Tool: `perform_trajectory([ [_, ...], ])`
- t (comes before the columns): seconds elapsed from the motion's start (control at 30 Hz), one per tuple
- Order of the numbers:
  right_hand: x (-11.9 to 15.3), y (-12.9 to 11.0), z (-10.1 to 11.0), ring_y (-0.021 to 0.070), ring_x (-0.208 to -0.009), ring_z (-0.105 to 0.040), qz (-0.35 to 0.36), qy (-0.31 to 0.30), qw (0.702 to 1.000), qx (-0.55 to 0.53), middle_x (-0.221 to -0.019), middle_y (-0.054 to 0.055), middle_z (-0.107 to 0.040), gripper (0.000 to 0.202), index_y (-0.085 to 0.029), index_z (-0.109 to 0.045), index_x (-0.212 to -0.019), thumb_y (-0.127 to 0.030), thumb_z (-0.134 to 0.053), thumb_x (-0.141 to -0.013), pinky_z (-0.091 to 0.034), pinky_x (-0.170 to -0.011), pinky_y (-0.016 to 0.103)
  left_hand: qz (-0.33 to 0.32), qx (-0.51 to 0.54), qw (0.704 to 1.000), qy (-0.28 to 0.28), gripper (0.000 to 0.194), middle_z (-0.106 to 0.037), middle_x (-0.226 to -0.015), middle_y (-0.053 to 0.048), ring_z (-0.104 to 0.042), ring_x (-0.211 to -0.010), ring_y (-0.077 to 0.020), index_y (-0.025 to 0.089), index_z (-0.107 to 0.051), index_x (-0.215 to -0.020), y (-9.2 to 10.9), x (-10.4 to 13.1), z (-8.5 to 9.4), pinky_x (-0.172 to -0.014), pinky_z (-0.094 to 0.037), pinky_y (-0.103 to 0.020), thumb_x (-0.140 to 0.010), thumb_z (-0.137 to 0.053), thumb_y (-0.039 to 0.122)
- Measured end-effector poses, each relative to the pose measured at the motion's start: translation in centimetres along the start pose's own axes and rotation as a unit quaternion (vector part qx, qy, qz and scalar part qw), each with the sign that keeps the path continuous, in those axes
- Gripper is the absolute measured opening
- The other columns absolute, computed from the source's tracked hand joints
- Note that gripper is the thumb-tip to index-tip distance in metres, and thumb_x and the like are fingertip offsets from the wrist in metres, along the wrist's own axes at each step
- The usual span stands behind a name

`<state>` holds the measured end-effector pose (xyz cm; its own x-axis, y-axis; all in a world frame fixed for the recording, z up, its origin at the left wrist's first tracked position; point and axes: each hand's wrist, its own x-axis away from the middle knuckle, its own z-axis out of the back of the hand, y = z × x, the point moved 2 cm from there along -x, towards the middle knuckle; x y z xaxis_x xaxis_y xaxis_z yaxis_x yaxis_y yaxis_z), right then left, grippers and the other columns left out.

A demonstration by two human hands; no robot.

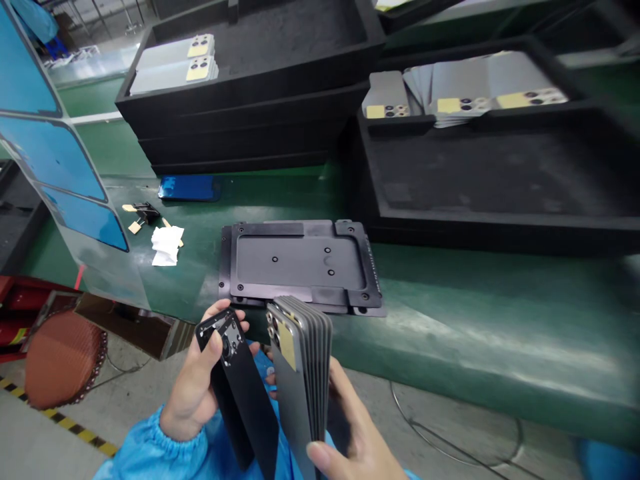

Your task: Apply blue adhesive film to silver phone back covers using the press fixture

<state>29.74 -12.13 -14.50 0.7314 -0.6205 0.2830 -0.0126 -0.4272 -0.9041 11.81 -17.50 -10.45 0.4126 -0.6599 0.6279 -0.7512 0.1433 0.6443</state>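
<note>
My left hand (193, 380) grips black phone back covers (247, 393) with camera cutouts near the top. Its thumb presses beside the cutouts, and the covers are slightly fanned apart. In my right hand (357, 433) is an upright stack of several grey phone back covers (303, 373). The front one has camera rings and a yellow sticker at its top left. Both bundles are close together in front of the bench edge, apart from each other. Just beyond them, a black metal fixture plate (300, 263) with a shallow phone-shaped recess lies on the green bench.
Stacked black foam trays (250, 120) stand at the back, holding grey covers (175, 63). Another black tray (490, 167) sits at right with more covers (465, 83). Leftward are a blue phone-sized panel (187, 188), binder clip (147, 213), white tissue (167, 245) and blue-filmed sheets (60, 153).
</note>
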Motion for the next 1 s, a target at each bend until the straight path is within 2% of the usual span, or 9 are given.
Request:
perform_trajectory([
  [0.17, -0.1, 0.2, 0.0, 0.0338, -0.119, -0.064, 0.0, 0.002, 1.0, 0.01, -0.138, 0.016, -0.06, 0.084, -0.029, -0.042, -0.149, -0.069, -0.07, -0.08, -0.055, -0.099, 0.047, 0.013, 0.018, 1.0, -0.009, 0.072, -0.072, -0.117, -0.007, -0.072, -0.095, -0.0255, 0.027, -0.064, -0.124, -0.2, -0.2, -0.1, -0.089, -0.059, -0.042, -0.065, -0.089, 0.058],
  [0.3, -0.2, 0.5, -0.9, 0.033, -0.132, -0.057, -0.002, 0.01, 0.998, 0.06, -0.148, 0.014, -0.053, 0.078, -0.03, -0.037, -0.151, -0.047, -0.073, -0.084, -0.053, -0.105, 0.048, -0.034, 0.005, 0.999, -0.025, 0.068, -0.073, -0.119, -0.008, -0.07, -0.105, -0.0245, 0.026, -0.064, -0.124, -0.5, -0.1, -0.3, -0.089, -0.058, -0.033, -0.067, -0.088, 0.055],
  [0.43, 0.0, 0.7, -2.1, 0.032, -0.139, -0.052, -0.001, 0.002, 0.993, 0.12, -0.154, 0.012, -0.049, 0.08, -0.028, -0.038, -0.151, -0.026, -0.071, -0.079, -0.049, -0.112, 0.049, -0.093, -0.051, 0.994, -0.025, 0.077, -0.07, -0.124, -0.008, -0.071, -0.103, -0.0263, 0.029, -0.058, -0.129, -0.5, 0.5, -0.5, -0.088, -0.057, -0.033, -0.064, -0.091, 0.054],
  [0.57, 0.0, 1.5, -2.8, 0.0324, -0.14, -0.052, 0.009, -0.005, 0.989, 0.145, -0.156, 0.01, -0.048, 0.082, -0.028, -0.036, -0.152, -0.021, -0.069, -0.078, -0.044, -0.117, 0.051, -0.109, -0.083, 0.99, -0.016, 0.085, -0.067, -0.129, -0.011, -0.07, -0.11, -0.0314, 0.029, -0.053, -0.132, -0.2, 0.6, -0.7, -0.09, -0.057, -0.035, -0.061, -0.092, 0.055],
  [0.7, -0.2, 2.7, -3.2, 0.0315, -0.137, -0.055, 0.049, 0.008, 0.989, 0.139, -0.153, 0.011, -0.051, 0.084, -0.028, -0.036, -0.153, -0.018, -0.069, -0.076, -0.048, -0.114, 0.05, -0.118, -0.091, 0.989, -0.02, 0.08, -0.068, -0.128, -0.01, -0.07, -0.109, -0.0285, 0.028, -0.055, -0.131, -0.5, 0.5, -0.6, -0.087, -0.057, -0.031, -0.064, -0.09, 0.055],
  [0.83, -0.3, 2.5, -2.8, 0.0322, -0.136, -0.056, 0.066, 0.012, 0.992, 0.106, -0.15, 0.013, -0.053, 0.081, -0.028, -0.038, -0.152, -0.024, -0.072, -0.079, -0.05, -0.112, 0.049, -0.112, -0.032, 0.992, -0.052, 0.073, -0.072, -0.123, -0.009, -0.073, -0.099, -0.0233, 0.026, -0.063, -0.131, -0.6, 0.1, -0.3, -0.08, -0.06, -0.028, -0.071, -0.081, 0.064],
  [0.93, 0.3, 1.5, -1.8, 0.036, -0.133, -0.059, 0.039, -0.033, 0.998, 0.038, -0.146, 0.017, -0.057, 0.078, -0.026, -0.042, -0.15, -0.049, -0.075, -0.083, -0.055, -0.104, 0.048, -0.04, 0.079, 0.992, -0.085, 0.07, -0.077, -0.111, -0.009, -0.075, -0.092, -0.023, 0.019, -0.07, -0.122, -0.1, -0.4, -0.1, -0.079, -0.062, -0.031, -0.076, -0.071, 0.072],
  [1.0, 1.2, 0.9, -0.8, 0.0396, -0.128, -0.062, 0.007, -0.051, 0.999, -0.01, -0.143, 0.02, -0.06, 0.087, -0.023, -0.046, -0.148, -0.067, -0.074, -0.078, -0.057, -0.1, 0.048, 0.022, 0.147, 0.985, -0.092, 0.07, -0.078, -0.105, -0.012, -0.076, -0.09, -0.0242, 0.014, -0.072, -0.117, 0.6, -0.9, 0.0, -0.079, -0.064, -0.036, -0.085, -0.057, 0.074],
])
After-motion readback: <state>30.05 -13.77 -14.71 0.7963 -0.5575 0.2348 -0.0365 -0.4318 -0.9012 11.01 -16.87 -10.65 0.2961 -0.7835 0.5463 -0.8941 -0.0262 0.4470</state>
